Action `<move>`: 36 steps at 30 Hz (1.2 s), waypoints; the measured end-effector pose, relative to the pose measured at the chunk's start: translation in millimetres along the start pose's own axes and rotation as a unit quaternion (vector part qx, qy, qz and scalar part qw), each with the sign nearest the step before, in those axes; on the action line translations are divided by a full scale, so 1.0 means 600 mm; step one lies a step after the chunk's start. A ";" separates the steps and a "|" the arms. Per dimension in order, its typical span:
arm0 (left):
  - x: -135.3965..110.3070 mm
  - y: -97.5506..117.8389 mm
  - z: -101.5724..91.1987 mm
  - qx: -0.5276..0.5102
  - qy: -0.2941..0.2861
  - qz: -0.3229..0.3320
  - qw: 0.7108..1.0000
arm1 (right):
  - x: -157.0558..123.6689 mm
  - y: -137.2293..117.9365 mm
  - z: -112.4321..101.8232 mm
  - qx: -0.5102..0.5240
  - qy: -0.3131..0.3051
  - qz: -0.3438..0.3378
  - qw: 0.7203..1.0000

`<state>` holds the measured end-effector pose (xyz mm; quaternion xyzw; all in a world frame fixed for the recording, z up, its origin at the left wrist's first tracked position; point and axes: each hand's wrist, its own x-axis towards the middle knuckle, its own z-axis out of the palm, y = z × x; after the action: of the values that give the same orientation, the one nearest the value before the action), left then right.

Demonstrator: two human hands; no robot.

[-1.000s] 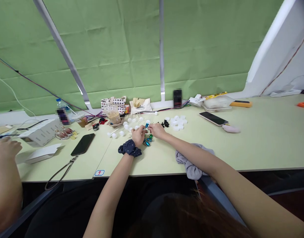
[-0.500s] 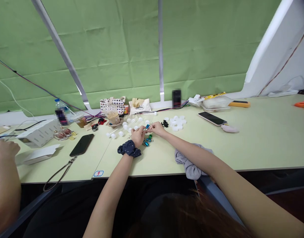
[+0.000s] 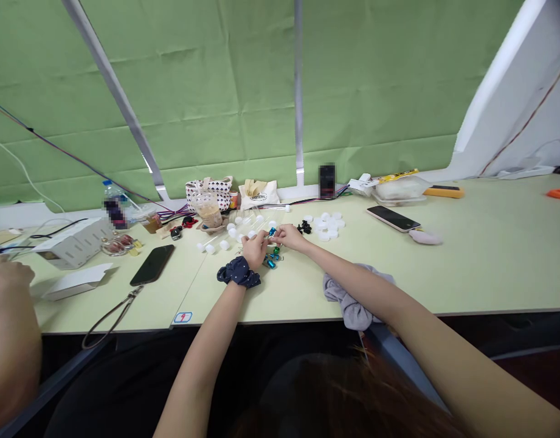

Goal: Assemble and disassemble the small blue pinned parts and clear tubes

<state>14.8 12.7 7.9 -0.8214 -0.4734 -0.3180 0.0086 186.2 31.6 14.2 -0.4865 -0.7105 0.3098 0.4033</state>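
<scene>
Small blue metallic piece (image 3: pixel 271 232) sits pinched between both hands just above centre of the frame, over the pale green table (image 3: pixel 466 267). Left hand (image 3: pixel 255 248) curled with fingertips closed on it, dark scrunchie (image 3: pixel 238 272) on that wrist; right hand (image 3: pixel 289 236) pinches the same piece from the other side. Against a second ago almost nothing has shifted: both hands stay on the piece, right hand drawn in only slightly, so the fiddling with this one piece looks ongoing, not finished. Loose blue and green pieces (image 3: pixel 271 260) lie on the table just below the hands. White caps (image 3: pixel 328 225) to the right, clear tubes with white caps (image 3: pixel 234 234) to the left, tiny black parts (image 3: pixel 304 228) between. Grey cloth (image 3: pixel 352 304) under the right forearm. Black phone (image 3: pixel 152 264) left of centre, second phone (image 3: pixel 393 218) to the upper right. Another person's hand (image 3: pixel 8 277) at the far left edge, well apart
</scene>
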 end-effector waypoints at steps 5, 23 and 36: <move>-0.001 0.002 -0.005 -0.012 -0.001 -0.011 1.000 | 0.004 0.006 -0.002 0.012 -0.042 -0.046 0.998; -0.002 0.008 -0.004 0.000 -0.014 0.004 1.000 | -0.008 -0.009 -0.015 -0.050 0.022 0.038 0.998; -0.002 0.004 -0.007 -0.016 -0.015 -0.011 1.000 | -0.007 -0.007 -0.020 0.102 -0.083 -0.013 0.991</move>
<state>14.3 9.4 11.4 -0.8205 -0.4776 -0.3138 -0.0155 195.5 27.0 22.1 -0.4059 -0.7124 0.4148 0.3945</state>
